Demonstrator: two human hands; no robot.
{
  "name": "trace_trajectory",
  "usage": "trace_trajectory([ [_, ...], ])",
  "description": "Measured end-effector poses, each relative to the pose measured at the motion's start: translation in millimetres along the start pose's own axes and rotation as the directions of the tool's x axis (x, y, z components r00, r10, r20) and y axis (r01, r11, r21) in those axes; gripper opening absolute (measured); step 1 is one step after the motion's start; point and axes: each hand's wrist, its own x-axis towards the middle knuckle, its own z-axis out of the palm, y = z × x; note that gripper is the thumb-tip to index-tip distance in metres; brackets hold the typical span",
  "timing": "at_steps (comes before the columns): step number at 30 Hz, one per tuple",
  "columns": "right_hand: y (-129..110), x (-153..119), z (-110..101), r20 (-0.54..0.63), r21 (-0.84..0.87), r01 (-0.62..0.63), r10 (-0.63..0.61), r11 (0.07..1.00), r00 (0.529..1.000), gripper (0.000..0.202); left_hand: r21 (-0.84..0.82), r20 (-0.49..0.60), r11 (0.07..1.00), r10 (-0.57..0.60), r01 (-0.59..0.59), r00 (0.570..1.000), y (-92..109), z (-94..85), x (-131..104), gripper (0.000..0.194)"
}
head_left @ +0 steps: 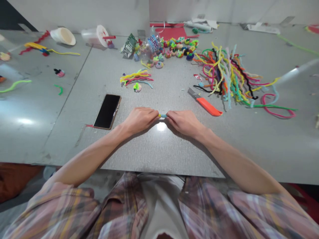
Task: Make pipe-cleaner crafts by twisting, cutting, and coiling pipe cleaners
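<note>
Between my two hands runs a short blue and yellow fuzzy coil (163, 116), its yellow end at the left. My left hand (143, 118) pinches the yellow end, fingers closed. The blue end is gripped by my right hand (183, 122), also closed, just above the grey table (159, 149). A black phone (107, 111) lies left of my left hand. An orange utility knife (209, 106) with its blade out rests beyond my right hand. Past my hands are a small bundle of fuzzy stems (137, 77) and a small green and pink fuzzy piece (137, 87).
A large tangle of coloured stems (230, 78) spreads at the back right. Several small fuzzy pieces (179, 49), a green wrapper (129, 45) and a clear plastic bag (149, 46) lie at the back. Two cups (63, 36) lie on their sides at the back left.
</note>
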Motion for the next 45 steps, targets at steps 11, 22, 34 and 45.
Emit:
trace_trajectory([
  [11, 6.3, 1.4, 1.6, -0.055, 0.045, -0.074, 0.076, 0.996, 0.996, 0.040, 0.047, -0.131, 0.996, -0.072, 0.079, 0.989, -6.2, 0.5, 0.2, 0.024],
  [22, 12.2, 3.0, 0.5, -0.033, 0.205, -0.058, 0.066, 0.977, 0.997, 0.037, 0.084, -0.081, 0.996, 0.004, 0.002, 0.997, -12.3, 4.0, -1.3, 0.039],
  [34, 20.2, -0.7, 9.2, -0.061, 0.173, 0.026, -0.016, 0.985, 0.998, 0.037, -0.024, -0.005, 0.999, 0.031, -0.031, 0.999, -14.6, 7.0, -2.4, 0.064],
  [45, 22.7, -4.0, 10.8, -0.114, 0.194, 0.082, -0.061, 0.978, 0.992, 0.037, -0.097, 0.041, 0.995, 0.021, -0.017, 0.999, -13.6, 7.6, -4.8, 0.064],
])
